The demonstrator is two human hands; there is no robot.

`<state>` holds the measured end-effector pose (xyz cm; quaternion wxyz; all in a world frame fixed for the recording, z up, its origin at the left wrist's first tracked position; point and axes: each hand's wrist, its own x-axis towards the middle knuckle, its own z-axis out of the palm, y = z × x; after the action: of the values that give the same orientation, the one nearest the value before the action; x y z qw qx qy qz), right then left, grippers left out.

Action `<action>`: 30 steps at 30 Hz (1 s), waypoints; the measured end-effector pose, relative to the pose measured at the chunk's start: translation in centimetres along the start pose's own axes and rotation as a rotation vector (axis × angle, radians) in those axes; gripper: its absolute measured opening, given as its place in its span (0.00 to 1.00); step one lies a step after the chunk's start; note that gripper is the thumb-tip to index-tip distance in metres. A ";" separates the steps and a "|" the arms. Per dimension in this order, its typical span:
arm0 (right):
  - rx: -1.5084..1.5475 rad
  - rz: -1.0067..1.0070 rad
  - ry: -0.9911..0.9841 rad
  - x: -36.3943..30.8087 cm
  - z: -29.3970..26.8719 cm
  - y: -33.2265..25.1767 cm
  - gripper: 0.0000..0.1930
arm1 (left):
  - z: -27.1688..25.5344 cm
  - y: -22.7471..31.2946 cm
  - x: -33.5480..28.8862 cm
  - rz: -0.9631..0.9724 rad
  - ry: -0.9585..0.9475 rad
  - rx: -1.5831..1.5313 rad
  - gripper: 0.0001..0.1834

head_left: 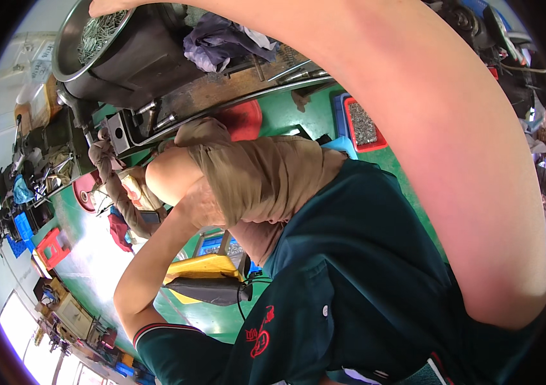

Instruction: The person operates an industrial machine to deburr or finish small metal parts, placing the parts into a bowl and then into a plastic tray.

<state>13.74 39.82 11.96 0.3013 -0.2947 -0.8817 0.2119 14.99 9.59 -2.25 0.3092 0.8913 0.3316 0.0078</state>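
My right arm sweeps across the top of the view. Only a sliver of my right hand [109,6] shows at the upper edge, over a round metal bowl [61,54]. Inside the bowl lies a heap of thin silvery metal pins [98,37]. What the right fingers do is cut off by the edge. My left arm comes down to my lap, where my left hand [203,204] rests by the knee against the brown trousers [266,173]. Its fingers are hidden, so their pose does not show.
A dark machine body [138,70] stands beside the bowl. On the workbench [196,96] lie a purple-grey cloth [218,42] and metal rods. A red tray of small parts [364,125] sits on the green floor. A yellow box [212,266] is beside my legs, a red stool [52,249] farther left.
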 end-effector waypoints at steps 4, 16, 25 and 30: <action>-0.011 -0.025 -0.004 -0.5 -0.5 -0.1 0.10 | -1.8 0.8 -0.1 0.073 0.033 0.339 0.09; 0.012 -0.002 -0.014 0.0 0.0 -0.2 0.11 | -1.1 0.2 -0.9 -0.063 0.207 0.181 0.13; -0.033 -0.033 0.050 -0.2 0.1 0.4 0.11 | 1.3 0.5 -2.2 0.029 0.105 0.715 0.14; 0.021 0.041 -0.038 -0.1 -0.3 -0.1 0.11 | 2.9 -0.4 -3.2 0.094 0.216 0.706 0.15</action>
<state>14.01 39.77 12.17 0.2834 -0.3053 -0.8788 0.2327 12.86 6.37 -4.21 -0.0547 0.9514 0.3032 0.0011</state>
